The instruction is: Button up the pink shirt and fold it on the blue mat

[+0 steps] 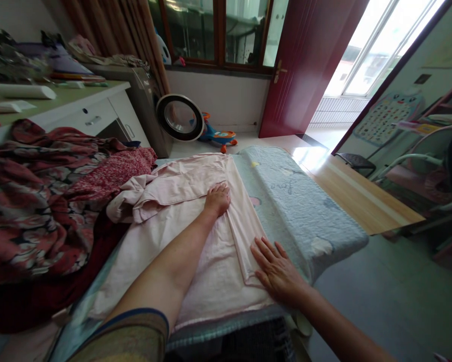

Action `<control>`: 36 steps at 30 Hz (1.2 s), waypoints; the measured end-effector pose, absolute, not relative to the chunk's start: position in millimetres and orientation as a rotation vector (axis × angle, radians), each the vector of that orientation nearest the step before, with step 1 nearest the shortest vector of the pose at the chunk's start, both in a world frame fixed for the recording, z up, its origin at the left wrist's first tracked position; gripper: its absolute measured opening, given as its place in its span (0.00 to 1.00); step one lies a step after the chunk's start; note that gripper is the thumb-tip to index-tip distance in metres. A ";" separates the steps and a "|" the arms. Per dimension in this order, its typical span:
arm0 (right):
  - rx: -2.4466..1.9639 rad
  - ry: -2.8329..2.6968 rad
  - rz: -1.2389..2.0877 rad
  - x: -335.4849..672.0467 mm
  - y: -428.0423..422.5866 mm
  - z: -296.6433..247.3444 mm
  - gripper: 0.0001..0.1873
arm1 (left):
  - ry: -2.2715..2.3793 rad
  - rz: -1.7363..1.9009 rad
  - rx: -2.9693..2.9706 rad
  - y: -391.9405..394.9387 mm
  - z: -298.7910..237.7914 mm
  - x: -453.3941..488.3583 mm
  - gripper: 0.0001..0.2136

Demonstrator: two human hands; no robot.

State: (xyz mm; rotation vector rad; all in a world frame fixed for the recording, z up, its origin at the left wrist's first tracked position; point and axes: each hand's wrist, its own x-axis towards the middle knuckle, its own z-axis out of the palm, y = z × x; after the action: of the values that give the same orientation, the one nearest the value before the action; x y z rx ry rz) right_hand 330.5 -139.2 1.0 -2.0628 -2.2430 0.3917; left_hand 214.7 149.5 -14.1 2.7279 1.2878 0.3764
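Observation:
A pale pink shirt (195, 286) lies spread over a light blue quilted pad. One sleeve runs down its right side, and the other part is bunched into loose folds at the left. My left hand (218, 199) rests on the upper middle of the shirt, palm down, its fingers lying on the cloth near the top of the right-hand sleeve. Lower down, my right hand (274, 269) lies flat with fingers spread, touching the sleeve's lower end at the shirt's right edge. Neither hand grips anything that I can see.
The blue quilted pad (304, 196) extends right over a wooden board (365, 193). Patterned red clothes (40, 201) are heaped at the left. Behind stand a white cabinet (86, 118), a washer with its round door (180, 117) open, a toy ride-on (220, 137) and a red door (304, 60).

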 end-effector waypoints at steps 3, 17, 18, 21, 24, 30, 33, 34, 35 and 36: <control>-2.063 -2.223 0.431 330.5 -160.5 3.9 0.30 | 1.288 0.376 2.737 150.6 -17.2 214.1 0.21; -1.851 -2.091 0.410 315.3 -168.9 40.9 0.12 | 1.126 0.407 2.940 131.0 2.4 200.3 0.14; -1.857 -2.101 0.450 315.0 -171.2 40.0 0.10 | 1.114 0.385 2.944 126.4 3.0 194.4 0.14; -1.897 -2.070 0.556 316.5 -174.4 43.6 0.13 | 1.059 0.348 2.956 109.9 1.8 167.0 0.18; -1.897 -1.992 0.572 317.4 -163.9 46.0 0.17 | 1.005 0.289 2.950 89.4 -2.4 127.6 0.24; -1.738 -2.016 0.347 297.8 -128.1 25.8 0.20 | 1.150 0.181 2.895 47.6 -13.1 46.5 0.27; -1.749 -2.157 0.486 288.8 -126.3 24.8 0.19 | 1.220 0.132 2.851 36.9 -10.7 17.8 0.26; -1.764 -2.175 0.528 288.0 -127.5 27.2 0.17 | 1.239 0.116 2.830 36.3 -7.2 10.3 0.25; -1.773 -2.181 0.569 288.4 -128.9 30.6 0.15 | 1.257 0.102 2.804 37.4 -2.3 3.7 0.24; -1.769 -2.182 0.610 289.6 -129.9 34.6 0.13 | 1.279 0.093 2.773 40.1 3.9 -2.2 0.22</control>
State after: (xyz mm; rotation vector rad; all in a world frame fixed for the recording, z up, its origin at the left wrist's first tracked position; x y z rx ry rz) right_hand 289.6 -129.9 34.6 -1.7689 -2.1816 0.6097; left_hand -2.2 40.1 3.9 2.7726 1.2792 0.0935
